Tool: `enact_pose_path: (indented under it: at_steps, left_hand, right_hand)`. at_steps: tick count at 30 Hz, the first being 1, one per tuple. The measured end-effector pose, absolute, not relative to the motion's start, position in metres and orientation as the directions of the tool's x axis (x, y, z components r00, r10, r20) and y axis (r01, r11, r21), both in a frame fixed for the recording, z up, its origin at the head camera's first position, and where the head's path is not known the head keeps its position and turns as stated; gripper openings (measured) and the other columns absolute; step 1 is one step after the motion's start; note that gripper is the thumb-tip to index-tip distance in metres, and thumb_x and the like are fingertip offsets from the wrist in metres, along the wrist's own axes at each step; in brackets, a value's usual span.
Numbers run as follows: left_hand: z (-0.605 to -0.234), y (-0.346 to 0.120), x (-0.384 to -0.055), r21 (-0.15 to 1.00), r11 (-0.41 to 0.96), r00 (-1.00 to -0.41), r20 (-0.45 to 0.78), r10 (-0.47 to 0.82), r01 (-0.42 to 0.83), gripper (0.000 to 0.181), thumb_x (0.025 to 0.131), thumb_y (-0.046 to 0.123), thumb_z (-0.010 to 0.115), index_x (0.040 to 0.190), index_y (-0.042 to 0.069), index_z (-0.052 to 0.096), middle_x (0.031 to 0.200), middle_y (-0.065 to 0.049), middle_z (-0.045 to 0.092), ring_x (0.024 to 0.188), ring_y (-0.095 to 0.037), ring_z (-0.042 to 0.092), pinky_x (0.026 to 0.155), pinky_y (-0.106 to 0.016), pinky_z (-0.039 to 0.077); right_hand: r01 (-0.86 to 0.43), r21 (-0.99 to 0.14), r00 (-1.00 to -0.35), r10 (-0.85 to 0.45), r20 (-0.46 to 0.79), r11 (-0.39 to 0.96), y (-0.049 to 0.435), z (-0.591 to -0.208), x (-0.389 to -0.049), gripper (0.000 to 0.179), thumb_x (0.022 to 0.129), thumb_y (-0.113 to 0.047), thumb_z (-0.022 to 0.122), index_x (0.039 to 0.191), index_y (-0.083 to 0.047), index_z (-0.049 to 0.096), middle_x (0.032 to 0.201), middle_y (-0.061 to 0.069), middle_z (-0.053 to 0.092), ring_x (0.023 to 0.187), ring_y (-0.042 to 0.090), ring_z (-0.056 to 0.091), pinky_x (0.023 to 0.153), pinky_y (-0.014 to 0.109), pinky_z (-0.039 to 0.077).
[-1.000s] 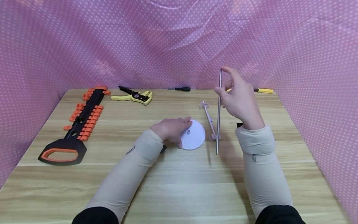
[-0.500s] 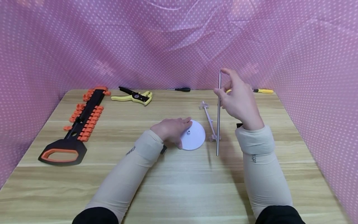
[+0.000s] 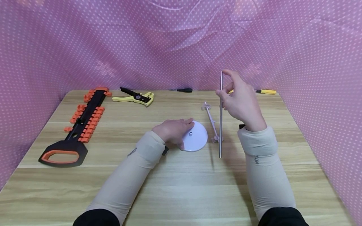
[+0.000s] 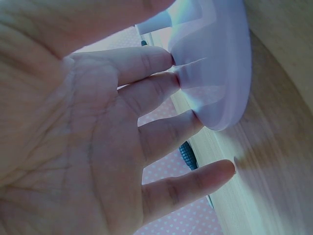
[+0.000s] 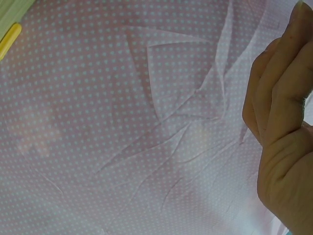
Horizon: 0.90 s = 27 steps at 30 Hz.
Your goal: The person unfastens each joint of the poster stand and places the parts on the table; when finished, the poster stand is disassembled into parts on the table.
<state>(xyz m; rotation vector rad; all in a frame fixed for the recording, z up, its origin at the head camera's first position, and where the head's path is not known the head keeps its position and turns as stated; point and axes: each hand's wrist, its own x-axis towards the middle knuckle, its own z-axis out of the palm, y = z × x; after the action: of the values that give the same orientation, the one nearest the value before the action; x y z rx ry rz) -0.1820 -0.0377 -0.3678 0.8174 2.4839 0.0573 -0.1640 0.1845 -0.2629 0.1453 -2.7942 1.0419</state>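
My right hand [image 3: 241,102] pinches a thin metal rod [image 3: 221,125] between thumb and fingers, with the index fingertip at its top end. The rod stands nearly upright, its lower end right of a round white disc base [image 3: 199,136]. A short hollow peg rises from the disc. My left hand [image 3: 172,131] rests on the disc's left part, thumb at the near edge. In the left wrist view the fingers [image 4: 156,137] are spread and nearly straight, several tips at the disc [image 4: 215,73]. The right wrist view shows the right hand [image 5: 288,107] at its edge; the rod is hidden there.
Between disc and rod lies a thin white bar with clear end pieces [image 3: 211,121]. Along the back are yellow-black wire strippers [image 3: 138,96], a black-handled screwdriver [image 3: 185,90] and a yellow-handled tool [image 3: 267,91]. A black rack with orange clips [image 3: 91,108] lies left. Pink dotted cloth [image 3: 181,47] surrounds the table.
The rod and right hand have shifted slightly downward in the head view; the rod's top has moved left, so it stands straighter. The left hand and disc have stayed put.
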Motion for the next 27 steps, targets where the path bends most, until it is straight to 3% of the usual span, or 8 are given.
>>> enact_pose_path:
  at_steps: [27]
  left_hand:
    - [-0.368,-0.0372,-0.1816,0.197,0.818,-0.681,-0.469,0.563,0.54,0.112,0.083,0.029,0.092,0.17,0.017,0.024,0.18,0.0,0.012,0.163,-0.029,0.024,0.13,-0.052,0.031]
  right_hand:
    - [-0.148,-0.639,-0.982,-0.038,0.182,0.755,0.1848,-0.2633,-0.1632,0.068,0.104,-0.02,0.068,0.165,-0.022,0.037,0.103,0.008,0.076,0.071,0.027,0.077,0.055,0.031,0.05]
